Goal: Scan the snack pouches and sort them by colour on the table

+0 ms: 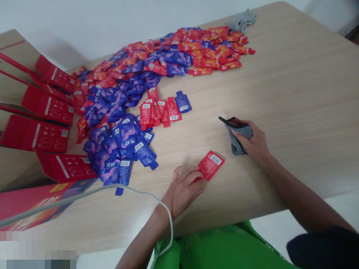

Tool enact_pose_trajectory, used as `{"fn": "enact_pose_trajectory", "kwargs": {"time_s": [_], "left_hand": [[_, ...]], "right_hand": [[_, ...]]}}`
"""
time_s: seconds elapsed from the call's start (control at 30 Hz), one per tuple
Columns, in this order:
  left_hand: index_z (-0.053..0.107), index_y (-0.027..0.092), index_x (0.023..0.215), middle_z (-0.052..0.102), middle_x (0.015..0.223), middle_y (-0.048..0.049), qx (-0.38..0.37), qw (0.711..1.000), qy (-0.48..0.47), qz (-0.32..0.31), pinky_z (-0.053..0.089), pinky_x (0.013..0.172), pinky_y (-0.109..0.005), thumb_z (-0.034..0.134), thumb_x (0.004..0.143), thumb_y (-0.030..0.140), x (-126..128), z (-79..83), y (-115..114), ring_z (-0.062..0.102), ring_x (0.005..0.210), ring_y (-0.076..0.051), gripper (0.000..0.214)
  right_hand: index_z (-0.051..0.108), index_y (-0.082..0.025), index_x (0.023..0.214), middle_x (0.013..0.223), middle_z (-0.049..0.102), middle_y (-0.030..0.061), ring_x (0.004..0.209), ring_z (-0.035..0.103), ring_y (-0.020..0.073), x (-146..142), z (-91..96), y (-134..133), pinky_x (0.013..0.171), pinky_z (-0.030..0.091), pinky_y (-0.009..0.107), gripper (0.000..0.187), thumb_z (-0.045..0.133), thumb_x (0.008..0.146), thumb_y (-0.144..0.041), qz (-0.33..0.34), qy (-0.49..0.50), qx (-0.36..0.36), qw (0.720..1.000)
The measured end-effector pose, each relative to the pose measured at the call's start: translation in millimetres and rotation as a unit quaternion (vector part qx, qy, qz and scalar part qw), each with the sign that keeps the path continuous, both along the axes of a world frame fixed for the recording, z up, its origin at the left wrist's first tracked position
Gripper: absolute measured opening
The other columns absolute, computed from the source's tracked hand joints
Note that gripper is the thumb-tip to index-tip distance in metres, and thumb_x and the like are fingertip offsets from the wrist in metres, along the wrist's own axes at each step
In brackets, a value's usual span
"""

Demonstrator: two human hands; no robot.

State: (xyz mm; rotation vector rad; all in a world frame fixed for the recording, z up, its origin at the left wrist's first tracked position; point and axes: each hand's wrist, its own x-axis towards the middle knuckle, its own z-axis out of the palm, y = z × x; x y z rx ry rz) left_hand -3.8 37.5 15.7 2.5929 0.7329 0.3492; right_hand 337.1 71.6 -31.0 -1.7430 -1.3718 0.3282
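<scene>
My left hand [185, 192] has its fingers closed over the lower left end of a red sachet [211, 164], which lies flat on the table, barcode side up. That end of the sachet is hidden under the fingers. Bunched in my right hand [254, 144] is a grey cloth [237, 144] with a black edge, held just above or on the table to the right of the sachet; I cannot tell which. A small group of red sachets [158, 110] and a single blue sachet [183, 101] lie farther off, beyond my left hand.
A long heap of red and blue sachets [134, 71] runs along the wall. Blue sachets [120, 144] are piled at the left beside open red boxes [53, 106]. Another grey cloth [242, 20] lies at the back. A pale cable [146, 193] crosses near my left forearm.
</scene>
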Motion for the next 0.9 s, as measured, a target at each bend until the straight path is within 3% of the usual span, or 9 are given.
{"fn": "enact_pose_trajectory", "kwargs": {"time_s": [0.13,0.27,0.4,0.5,0.57,0.63,0.73,0.83,0.9], "left_hand": [[0.059,0.023,0.143,0.063,0.146,-0.0121,0.036,0.999,0.008,0.023,0.037,0.117,-0.055,0.070,0.101,0.037,-11,-20.2,-26,0.050,0.145,-0.030,0.046],[0.058,0.017,0.143,0.066,0.143,-0.0135,0.067,0.996,-0.047,0.036,0.046,0.115,-0.048,0.066,0.103,0.028,-17,-32.2,-43,0.053,0.144,-0.027,0.042],[0.059,0.014,0.141,0.067,0.142,-0.0144,0.078,0.993,-0.077,0.030,0.050,0.117,-0.045,0.067,0.102,0.025,-17,-39.6,-48,0.056,0.142,-0.026,0.041],[0.061,0.013,0.138,0.072,0.132,-0.0138,0.076,0.994,-0.069,0.040,0.055,0.113,-0.044,0.068,0.102,0.027,-16,-42.6,-49,0.067,0.129,-0.026,0.040],[0.063,0.014,0.136,0.075,0.127,-0.0129,0.082,0.994,-0.060,0.040,0.057,0.111,-0.044,0.068,0.102,0.028,-16,-43.7,-49,0.070,0.123,-0.026,0.037],[0.062,0.013,0.138,0.074,0.130,-0.0135,0.095,0.993,-0.059,0.026,0.057,0.112,-0.044,0.066,0.103,0.027,-17,-44.7,-49,0.068,0.127,-0.027,0.038],[0.061,0.012,0.140,0.070,0.138,-0.0138,0.116,0.991,-0.065,0.005,0.056,0.114,-0.043,0.064,0.103,0.023,-16,-46.1,-49,0.062,0.137,-0.027,0.039],[0.063,0.012,0.138,0.070,0.138,-0.0124,0.127,0.989,-0.070,0.009,0.055,0.114,-0.041,0.065,0.103,0.023,-14,-48.0,-50,0.063,0.136,-0.025,0.036],[0.066,0.013,0.134,0.071,0.137,-0.0111,0.130,0.989,-0.070,0.015,0.054,0.115,-0.040,0.065,0.103,0.022,-11,-49.4,-53,0.064,0.134,-0.024,0.033]], "right_hand": [[0.067,-0.027,0.128,0.122,0.077,0.0079,0.110,0.073,0.0326,2,2.1,1,0.096,0.058,0.052,0.044,0.071,0.088,-0.046,0.018,-0.034,0.005,0.999],[0.062,-0.027,0.130,0.122,0.074,0.0107,0.111,0.071,0.0343,-9,21.3,-10,0.096,0.056,0.054,0.045,0.068,0.088,-0.040,0.070,-0.108,0.023,0.991],[0.058,-0.026,0.132,0.121,0.072,0.0127,0.111,0.067,0.0352,-57,37.8,-38,0.095,0.054,0.053,0.046,0.065,0.087,-0.034,0.182,-0.139,0.027,0.973],[0.059,-0.024,0.132,0.120,0.073,0.0112,0.109,0.066,0.0328,-100,30.3,-57,0.099,0.052,0.051,0.045,0.062,0.088,-0.026,0.314,-0.174,0.017,0.933],[0.060,-0.023,0.132,0.121,0.073,0.0103,0.110,0.065,0.0316,-114,19.8,-61,0.101,0.050,0.050,0.045,0.063,0.088,-0.022,0.360,-0.215,-0.005,0.908],[0.061,-0.022,0.132,0.122,0.072,0.0111,0.111,0.063,0.0323,-110,11.3,-54,0.101,0.049,0.049,0.045,0.067,0.087,-0.023,0.353,-0.244,-0.027,0.903],[0.059,-0.020,0.135,0.126,0.070,0.0147,0.113,0.061,0.0360,-77,8.9,-30,0.099,0.050,0.052,0.050,0.071,0.088,-0.031,0.286,-0.274,-0.051,0.917],[0.057,-0.019,0.137,0.128,0.068,0.0166,0.115,0.060,0.0387,-41,20.1,-6,0.099,0.049,0.055,0.049,0.066,0.090,-0.030,0.212,-0.293,-0.046,0.931],[0.055,-0.020,0.139,0.129,0.067,0.0163,0.116,0.060,0.0387,-35,31.4,-3,0.101,0.048,0.056,0.051,0.063,0.090,-0.027,0.168,-0.271,-0.006,0.948]]}}
